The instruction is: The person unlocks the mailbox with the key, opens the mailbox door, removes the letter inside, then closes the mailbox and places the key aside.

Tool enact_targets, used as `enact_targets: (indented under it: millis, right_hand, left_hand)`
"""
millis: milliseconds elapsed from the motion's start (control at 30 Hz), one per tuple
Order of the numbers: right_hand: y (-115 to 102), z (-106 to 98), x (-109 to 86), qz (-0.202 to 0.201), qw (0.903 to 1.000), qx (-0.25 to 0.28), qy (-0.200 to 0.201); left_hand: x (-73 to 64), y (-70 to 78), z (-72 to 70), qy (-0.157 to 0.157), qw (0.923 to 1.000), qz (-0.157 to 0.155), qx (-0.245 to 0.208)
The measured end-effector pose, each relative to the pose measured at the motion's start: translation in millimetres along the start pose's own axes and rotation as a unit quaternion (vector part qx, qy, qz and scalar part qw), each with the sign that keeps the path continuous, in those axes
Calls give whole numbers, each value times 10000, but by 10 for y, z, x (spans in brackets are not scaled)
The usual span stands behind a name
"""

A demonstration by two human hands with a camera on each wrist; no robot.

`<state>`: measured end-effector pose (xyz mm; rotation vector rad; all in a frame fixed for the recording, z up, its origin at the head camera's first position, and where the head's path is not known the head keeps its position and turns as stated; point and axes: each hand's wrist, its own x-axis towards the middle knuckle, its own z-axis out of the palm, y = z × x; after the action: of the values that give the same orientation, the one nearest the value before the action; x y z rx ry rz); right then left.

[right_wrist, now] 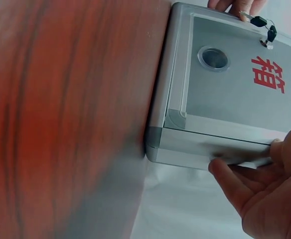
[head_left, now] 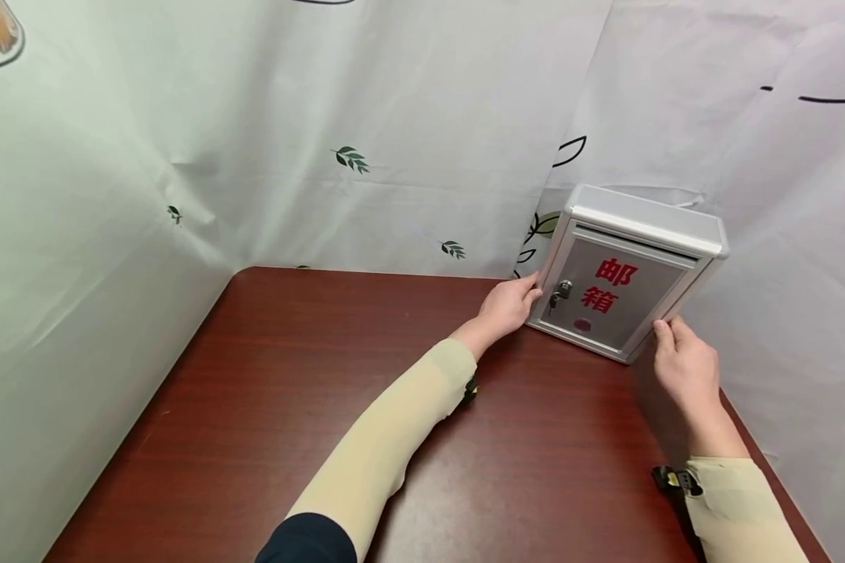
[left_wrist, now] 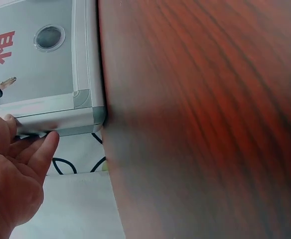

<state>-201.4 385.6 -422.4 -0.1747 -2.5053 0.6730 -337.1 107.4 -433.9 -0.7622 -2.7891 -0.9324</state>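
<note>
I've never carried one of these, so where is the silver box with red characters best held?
Probably by the two narrow side walls, one hand from each side, as the left hand and right hand show. The silver box has a broad, flat front offering little to grasp, and its keys hang there, better avoided.

Mailbox (head_left: 628,309) on far right of table (head_left: 267,391), left hand (head_left: 505,307) at its left, right hand (head_left: 688,366) at its right, sheet (head_left: 422,102) behind
</note>
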Motion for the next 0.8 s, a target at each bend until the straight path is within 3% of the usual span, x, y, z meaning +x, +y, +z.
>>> enact_targets:
  millis: [467, 800]
  right_hand:
    - [-141, 127, -23, 68, 9977, 650, -192]
    - [-291, 231, -39, -208, 9968, 757, -136]
  left_hand:
    - [-209, -161, -99, 143, 9984, -16, -541]
    - [-388, -305, -239, 289, 9981, -126, -523]
